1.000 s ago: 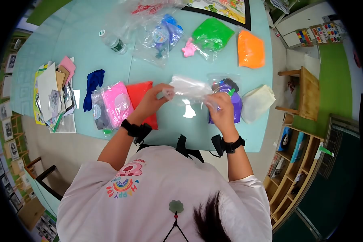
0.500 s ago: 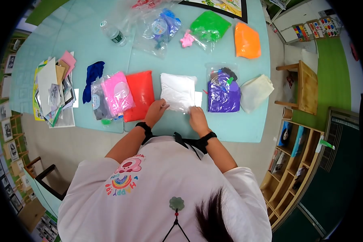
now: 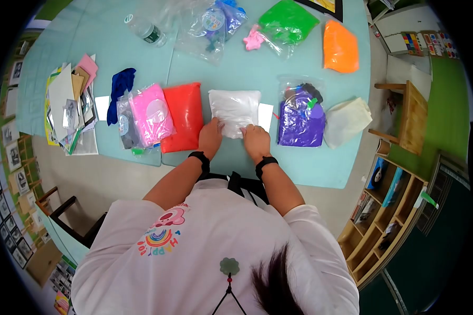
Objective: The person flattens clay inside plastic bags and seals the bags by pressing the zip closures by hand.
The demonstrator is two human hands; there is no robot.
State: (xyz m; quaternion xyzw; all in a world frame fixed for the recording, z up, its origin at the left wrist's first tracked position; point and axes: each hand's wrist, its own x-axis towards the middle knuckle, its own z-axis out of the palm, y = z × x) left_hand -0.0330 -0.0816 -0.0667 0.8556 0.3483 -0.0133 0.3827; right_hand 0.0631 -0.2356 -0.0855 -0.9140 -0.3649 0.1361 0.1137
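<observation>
A white plastic packet point(image 3: 235, 105), soft and puffy, lies on the table in front of me. My left hand point(image 3: 211, 138) pinches its near left edge, fingers curled in. At the near right edge, my right hand point(image 3: 256, 143) grips the same packet between thumb and fingers. A white card point(image 3: 265, 116) lies flat just right of the packet. Close to my left hand is a red packet point(image 3: 183, 116), with a pink packet point(image 3: 151, 114) beside it. To the right of my right hand lies a purple packet point(image 3: 301, 119) in clear plastic.
Farther back on the light-blue table point(image 3: 89, 42) lie a clear bottle point(image 3: 144, 30), a green packet point(image 3: 288, 22), an orange packet point(image 3: 341, 47) and a pink star-shaped piece point(image 3: 253, 38). Cream packet point(image 3: 347, 122) at right; dark-blue cloth point(image 3: 122, 94) and stacked papers point(image 3: 68, 110) at left.
Both hands have moved inward and farther onto the packet's near edge, from its corners. My view has shifted slightly, so the table things appear displaced.
</observation>
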